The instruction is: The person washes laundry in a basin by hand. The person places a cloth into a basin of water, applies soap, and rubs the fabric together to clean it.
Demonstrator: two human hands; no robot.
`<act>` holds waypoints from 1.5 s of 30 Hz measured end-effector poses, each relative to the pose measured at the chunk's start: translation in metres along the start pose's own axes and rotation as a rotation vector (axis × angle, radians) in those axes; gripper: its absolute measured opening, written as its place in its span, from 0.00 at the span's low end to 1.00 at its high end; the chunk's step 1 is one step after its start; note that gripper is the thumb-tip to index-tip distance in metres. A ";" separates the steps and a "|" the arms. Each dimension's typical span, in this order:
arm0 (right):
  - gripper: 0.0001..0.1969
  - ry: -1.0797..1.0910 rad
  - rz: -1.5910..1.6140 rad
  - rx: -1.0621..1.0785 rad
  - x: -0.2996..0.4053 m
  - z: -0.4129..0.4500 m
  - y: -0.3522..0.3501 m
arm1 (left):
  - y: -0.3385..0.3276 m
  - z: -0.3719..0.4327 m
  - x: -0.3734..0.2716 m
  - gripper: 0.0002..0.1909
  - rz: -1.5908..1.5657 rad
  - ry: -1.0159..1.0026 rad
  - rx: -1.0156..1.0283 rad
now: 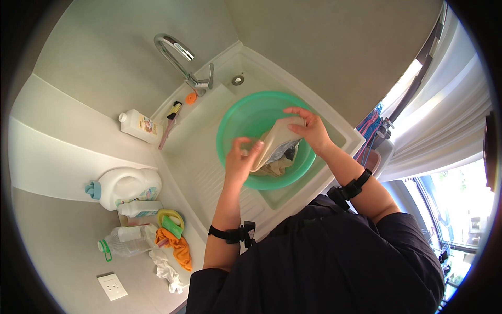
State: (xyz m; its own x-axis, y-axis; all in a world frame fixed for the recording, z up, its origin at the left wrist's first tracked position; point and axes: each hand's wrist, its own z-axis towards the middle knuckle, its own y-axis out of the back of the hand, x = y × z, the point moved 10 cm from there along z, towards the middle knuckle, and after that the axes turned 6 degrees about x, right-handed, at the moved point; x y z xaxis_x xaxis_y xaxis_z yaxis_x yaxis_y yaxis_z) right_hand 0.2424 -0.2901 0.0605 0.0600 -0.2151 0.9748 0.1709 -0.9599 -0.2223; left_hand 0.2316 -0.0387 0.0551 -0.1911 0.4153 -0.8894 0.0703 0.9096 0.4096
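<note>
A green plastic basin (231, 114) stands in the white laundry sink. Over it, my right hand (313, 133) pinches the upper edge of a light beige cloth (276, 135) between thumb and fingers. Below that edge the cloth slopes down to the left, with a grey and dark patch under it. My left hand (239, 161) is at the cloth's left side, fingers blurred and thumb near its edge; whether it grips the fabric is not clear. Beneath, more crumpled beige fabric (276, 168) lies in the basin.
The sink (184, 161) has a ribbed washboard slope and a chrome faucet (184, 66). A scrub brush (171, 121) lies on its ledge. At left are a white bottle (141, 126), a detergent jug (125, 188), a clear plastic bottle (131, 241) and an orange cloth (176, 247).
</note>
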 end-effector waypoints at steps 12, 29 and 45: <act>0.16 -0.212 -0.851 0.091 -0.011 0.010 0.006 | 0.022 -0.035 -0.090 0.07 0.746 -0.660 -0.490; 0.14 -0.155 -0.596 0.053 -0.014 0.046 -0.002 | 0.018 0.028 -0.006 0.18 -0.045 -0.302 -0.252; 0.14 -0.556 0.726 -0.194 -0.148 0.042 -0.048 | -0.093 0.007 -0.086 0.24 0.490 -0.688 -0.193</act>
State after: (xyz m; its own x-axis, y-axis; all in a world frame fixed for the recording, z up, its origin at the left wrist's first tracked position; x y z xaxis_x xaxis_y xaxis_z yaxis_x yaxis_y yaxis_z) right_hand 0.2668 -0.2049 -0.0742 0.5586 -0.7047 0.4375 -0.2569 -0.6485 -0.7166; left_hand 0.2479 -0.1590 0.0920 0.4564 0.7340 -0.5029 -0.1899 0.6326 0.7509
